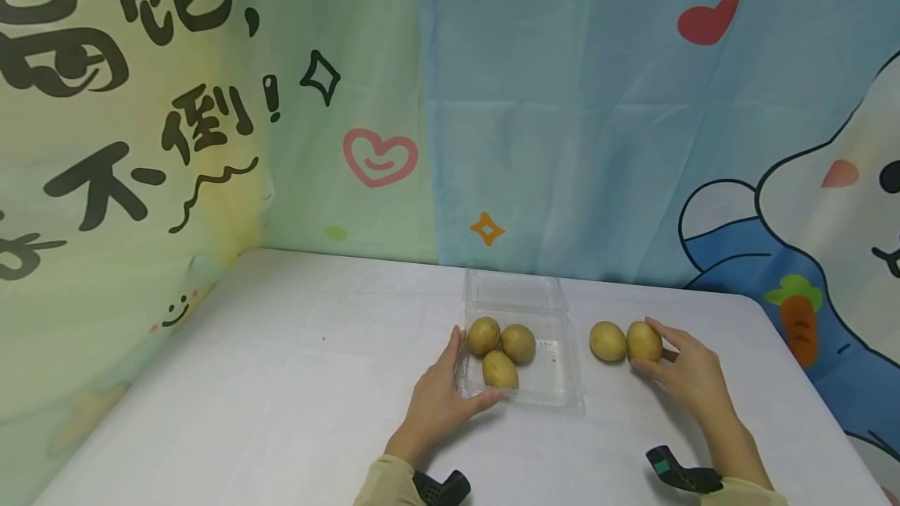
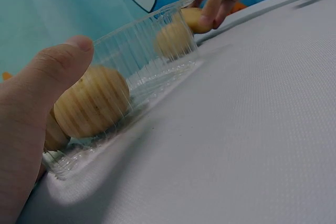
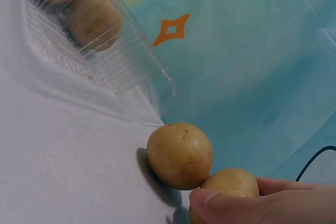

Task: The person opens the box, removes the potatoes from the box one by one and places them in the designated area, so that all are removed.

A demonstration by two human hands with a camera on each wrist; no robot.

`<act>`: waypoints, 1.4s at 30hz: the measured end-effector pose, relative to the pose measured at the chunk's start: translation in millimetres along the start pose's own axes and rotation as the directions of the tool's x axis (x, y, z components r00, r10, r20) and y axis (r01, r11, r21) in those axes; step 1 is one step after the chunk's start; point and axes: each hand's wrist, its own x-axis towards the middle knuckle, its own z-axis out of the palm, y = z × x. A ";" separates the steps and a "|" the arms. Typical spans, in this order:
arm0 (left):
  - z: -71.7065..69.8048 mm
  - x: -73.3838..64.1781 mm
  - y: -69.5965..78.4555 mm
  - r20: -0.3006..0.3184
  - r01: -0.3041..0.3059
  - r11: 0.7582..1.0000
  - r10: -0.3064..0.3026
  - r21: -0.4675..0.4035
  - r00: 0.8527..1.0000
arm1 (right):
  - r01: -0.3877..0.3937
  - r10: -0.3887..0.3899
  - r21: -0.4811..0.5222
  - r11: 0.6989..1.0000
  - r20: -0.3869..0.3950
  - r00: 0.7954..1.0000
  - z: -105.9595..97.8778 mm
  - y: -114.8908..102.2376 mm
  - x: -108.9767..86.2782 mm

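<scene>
A clear plastic clamshell container (image 1: 551, 369) lies on the table with its lid folded back. Three potatoes (image 1: 519, 343) sit toward its left side. My left hand (image 1: 439, 400) holds the near left corner, fingers along the left wall and thumb (image 2: 63, 59) at the front wall. Right of the container, my right hand (image 1: 685, 369) pinches a potato (image 1: 644, 342) between thumb and fingers. Another potato (image 3: 180, 156) rests on the table right beside the pinched one, on the container side.
A white cloth covers the table (image 1: 246, 381). Printed curtains (image 1: 562, 100) hang along its back and left side. Dark wrist-worn devices (image 1: 682, 473) sit on both forearms, low over the table.
</scene>
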 end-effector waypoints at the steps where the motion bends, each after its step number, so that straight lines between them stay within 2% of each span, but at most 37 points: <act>1: 0.0 0.1 0.0 0.002 0.003 1.000 -0.003 -0.002 1.000 | -0.003 0.003 -0.002 1.000 0.003 1.000 0.2 0.2 0.1; 12: 1.8 1.1 -1.5 0.006 0.016 1.000 -0.016 0.007 1.000 | -0.059 0.059 0.014 0.998 0.015 0.998 1.6 0.9 1.4; 27: -0.8 0.9 2.0 0.014 0.001 1.000 -0.001 0.009 1.000 | -0.121 0.120 0.014 0.993 0.028 0.992 4.6 2.8 2.6; 37: -0.2 1.3 1.2 0.014 0.006 1.000 -0.006 0.005 1.000 | -0.080 0.078 -0.029 0.996 -0.038 0.996 6.5 3.4 -0.4; 42: 0.3 1.3 -0.3 0.012 0.005 1.000 -0.006 0.006 1.000 | -0.070 0.069 -0.048 0.996 -0.026 0.997 4.6 2.5 -0.4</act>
